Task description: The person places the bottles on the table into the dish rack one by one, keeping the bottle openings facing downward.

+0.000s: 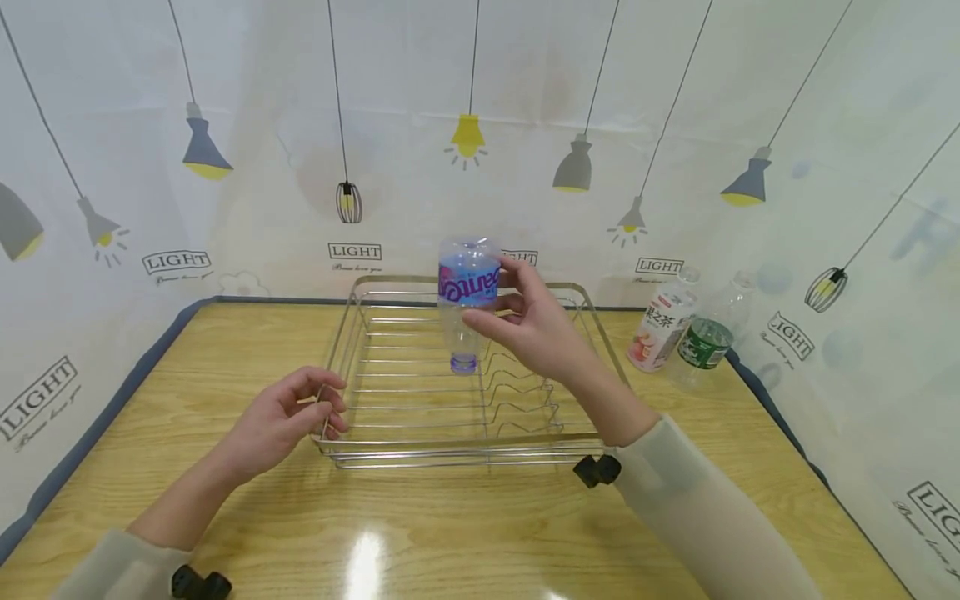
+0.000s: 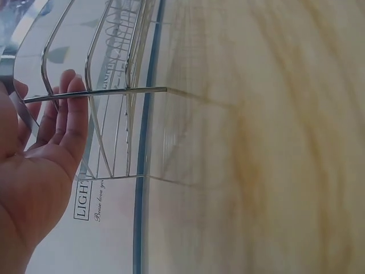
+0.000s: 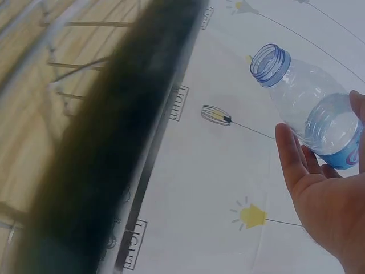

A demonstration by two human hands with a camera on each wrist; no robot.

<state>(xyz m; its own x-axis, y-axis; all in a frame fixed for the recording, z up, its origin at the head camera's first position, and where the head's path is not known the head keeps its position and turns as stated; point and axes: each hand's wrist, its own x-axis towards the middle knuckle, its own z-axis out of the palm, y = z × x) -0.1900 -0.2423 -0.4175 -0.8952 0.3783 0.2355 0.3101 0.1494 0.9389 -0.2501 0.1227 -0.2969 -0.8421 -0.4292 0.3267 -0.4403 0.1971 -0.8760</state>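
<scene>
My right hand (image 1: 538, 327) holds a clear plastic bottle (image 1: 459, 325) upside down above the wire dish rack (image 1: 420, 440). The bottle has a blue and purple label, and in the right wrist view its uncapped neck (image 3: 271, 65) shows a bluish ring. Thumb and fingers pinch the bottle around the label. At the rack's front left corner, my left hand (image 1: 281, 421) has its fingers bent around the side rail. The left wrist view shows those fingers (image 2: 71, 123) behind a wire bar, with the thumb partly out of frame.
Two more plastic bottles stand at the back right of the wooden table (image 1: 450, 525): one with a pink and white label (image 1: 660, 325), one with a green label (image 1: 705, 343). A printed curtain (image 1: 420, 83) hangs behind. Wavy wire dividers (image 1: 525, 392) line the rack's right part.
</scene>
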